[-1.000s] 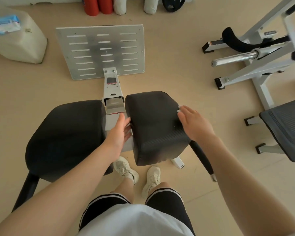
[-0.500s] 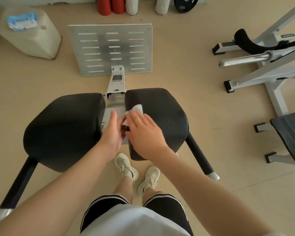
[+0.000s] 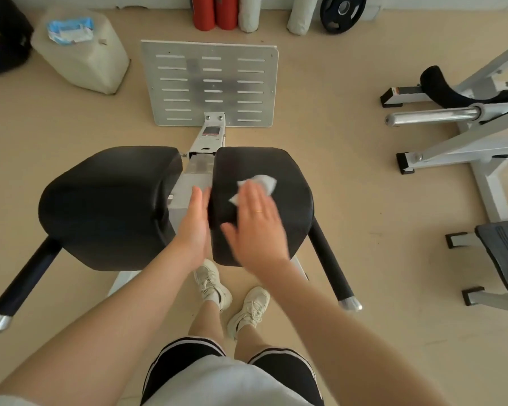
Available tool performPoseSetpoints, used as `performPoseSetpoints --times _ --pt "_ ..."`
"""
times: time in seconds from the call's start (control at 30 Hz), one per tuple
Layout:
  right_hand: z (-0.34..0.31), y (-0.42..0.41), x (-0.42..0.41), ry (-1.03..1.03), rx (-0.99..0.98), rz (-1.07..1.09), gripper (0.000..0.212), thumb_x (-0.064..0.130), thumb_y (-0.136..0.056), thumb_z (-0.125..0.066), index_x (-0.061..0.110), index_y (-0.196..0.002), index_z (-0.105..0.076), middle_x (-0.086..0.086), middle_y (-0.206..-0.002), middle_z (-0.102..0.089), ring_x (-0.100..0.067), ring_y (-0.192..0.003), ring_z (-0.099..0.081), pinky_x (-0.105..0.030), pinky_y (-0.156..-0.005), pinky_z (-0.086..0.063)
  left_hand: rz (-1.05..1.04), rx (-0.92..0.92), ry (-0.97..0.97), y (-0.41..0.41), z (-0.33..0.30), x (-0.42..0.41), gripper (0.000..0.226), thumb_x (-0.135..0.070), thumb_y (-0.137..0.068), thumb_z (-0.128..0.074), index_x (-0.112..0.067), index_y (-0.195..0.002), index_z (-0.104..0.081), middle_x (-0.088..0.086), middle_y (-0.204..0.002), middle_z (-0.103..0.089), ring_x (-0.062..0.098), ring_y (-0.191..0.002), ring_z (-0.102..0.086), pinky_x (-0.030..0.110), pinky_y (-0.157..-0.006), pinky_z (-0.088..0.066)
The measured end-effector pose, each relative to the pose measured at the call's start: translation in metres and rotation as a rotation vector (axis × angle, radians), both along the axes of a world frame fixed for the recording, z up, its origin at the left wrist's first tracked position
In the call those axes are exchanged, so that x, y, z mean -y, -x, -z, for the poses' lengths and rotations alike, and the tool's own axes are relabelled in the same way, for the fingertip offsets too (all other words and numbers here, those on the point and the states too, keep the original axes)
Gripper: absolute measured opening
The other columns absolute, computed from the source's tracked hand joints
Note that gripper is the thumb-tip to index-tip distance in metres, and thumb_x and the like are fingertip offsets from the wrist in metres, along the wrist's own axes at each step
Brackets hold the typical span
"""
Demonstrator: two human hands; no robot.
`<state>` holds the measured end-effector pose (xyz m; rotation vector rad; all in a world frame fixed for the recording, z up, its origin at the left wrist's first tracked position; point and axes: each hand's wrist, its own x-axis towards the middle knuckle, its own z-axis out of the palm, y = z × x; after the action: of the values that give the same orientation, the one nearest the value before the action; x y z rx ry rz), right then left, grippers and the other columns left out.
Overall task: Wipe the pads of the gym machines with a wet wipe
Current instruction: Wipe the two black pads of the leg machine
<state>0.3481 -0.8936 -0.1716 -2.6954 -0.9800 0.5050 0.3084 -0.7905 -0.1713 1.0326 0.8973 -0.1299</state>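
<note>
wet wipe (image 3: 260, 183) slid rightward (mid-pad), right hand (image 3: 255, 221) following

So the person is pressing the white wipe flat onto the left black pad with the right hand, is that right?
Not quite: in the head view the right hand presses the white wipe flat onto the right black pad, not the left one. The left black pad has nothing on it.

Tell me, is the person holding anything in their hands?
Not gripping: the right hand presses a white wet wipe flat onto the right black padded cushion, fingers over its near part. The left hand rests straight against that cushion's inner side, holding nothing.
</note>
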Motion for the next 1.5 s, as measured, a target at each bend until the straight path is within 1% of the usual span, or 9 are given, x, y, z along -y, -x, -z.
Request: performPoseSetpoints --times 0.1,0.3,0.43,0.57,0.77,0.93,1.17,1.27,1.5 --pt "0.007 0.024 -0.018 0.029 0.098 -0.099 0.061 0.040 -0.098 -0.030 0.005 -0.147 -0.017 -0.011 -0.155 -0.016 -0.024 -0.145 -0.006 -0.032 -0.112 0.012 0.017 -0.038 -0.039 0.006 -0.004 0.001 0.058 -0.055 -0.096 -0.009 -0.030 -0.140 -0.035 -0.010 -0.127 -0.050 0.008 -0.117 -0.045 0.025 -0.090 -0.038" --pt "0.005 -0.010 0.021 0.028 0.040 -0.012 0.063 0.039 -0.098 -0.032 0.012 -0.149 -0.008 -0.006 -0.157 -0.008 -0.020 -0.145 -0.005 -0.033 -0.116 0.002 0.016 -0.007 -0.083 0.012 -0.009 0.018 0.041 -0.047 -0.098 -0.013 -0.037 -0.124 -0.043 -0.022 -0.097 -0.056 -0.011 -0.091 -0.058 0.006 -0.061 -0.046" --pt "0.008 -0.038 0.071 0.041 0.025 0.176 0.059 0.034 -0.099 -0.031 0.011 -0.149 -0.007 -0.005 -0.157 -0.010 -0.022 -0.144 -0.009 -0.031 -0.118 -0.008 0.009 -0.014 -0.057 0.015 -0.010 0.023 0.052 -0.052 -0.097 -0.014 -0.030 -0.141 -0.032 -0.021 -0.120 -0.045 -0.006 -0.102 -0.043 0.009 -0.074 -0.036" --pt "0.010 -0.035 0.074 0.016 0.046 0.140 0.062 0.034 -0.099 -0.029 0.008 -0.148 -0.003 -0.008 -0.157 -0.004 -0.021 -0.145 0.000 -0.029 -0.116 0.004 -0.007 0.020 -0.005 0.014 -0.005 0.020 0.058 -0.055 -0.096 -0.011 -0.027 -0.145 -0.025 -0.013 -0.144 -0.036 0.007 -0.131 -0.035 0.018 -0.090 -0.030" --pt "0.014 0.022 0.007 -0.090 0.037 -0.081 0.064 0.031 -0.099 -0.033 0.009 -0.148 0.002 -0.007 -0.157 0.005 -0.019 -0.144 0.011 -0.027 -0.108 0.021 0.045 0.053 -0.010 0.021 -0.001 0.006 0.073 -0.064 -0.090 -0.016 -0.019 -0.147 -0.023 -0.002 -0.150 -0.033 0.010 -0.136 -0.031 0.035 -0.115 -0.020" --pt "0.015 0.038 0.001 -0.019 0.143 -0.232 0.060 0.028 -0.100 -0.027 0.009 -0.148 0.004 -0.007 -0.157 0.007 -0.021 -0.144 0.012 -0.033 -0.109 0.017 0.077 0.007 -0.038 0.021 0.000 0.000 0.076 -0.068 -0.088 -0.017 -0.020 -0.145 -0.028 -0.001 -0.146 -0.039 0.012 -0.133 -0.036 0.038 -0.115 -0.021" --pt "0.017 -0.029 0.065 -0.031 0.053 0.255 0.060 0.030 -0.097 -0.036 0.009 -0.148 -0.012 -0.007 -0.156 -0.015 -0.022 -0.144 -0.010 -0.035 -0.118 -0.009 0.094 0.024 -0.078 0.023 0.002 0.003 0.065 -0.061 -0.093 -0.009 -0.027 -0.146 -0.025 -0.010 -0.149 -0.032 0.010 -0.139 -0.025 0.033 -0.116 -0.015" --pt "0.019 -0.025 0.060 -0.062 0.003 0.434 0.059 0.030 -0.100 -0.029 0.008 -0.149 -0.005 -0.008 -0.157 -0.005 -0.021 -0.145 -0.001 -0.031 -0.117 0.001 0.096 0.061 -0.081 0.026 0.007 0.000 0.062 -0.057 -0.094 -0.008 -0.027 -0.146 -0.024 -0.011 -0.150 -0.031 0.009 -0.139 -0.025 0.030 -0.115 -0.017" --pt "0.022 0.035 -0.040 -0.063 0.119 0.129 0.060 0.040 -0.098 -0.020 0.010 -0.148 -0.006 -0.005 -0.157 -0.005 -0.019 -0.145 0.005 -0.029 -0.111 0.016 0.167 0.217 0.049 0.034 0.018 -0.018 0.063 -0.057 -0.094 -0.013 -0.022 -0.143 -0.033 -0.005 -0.141 -0.046 0.008 -0.129 -0.042 0.035 -0.112 -0.028"
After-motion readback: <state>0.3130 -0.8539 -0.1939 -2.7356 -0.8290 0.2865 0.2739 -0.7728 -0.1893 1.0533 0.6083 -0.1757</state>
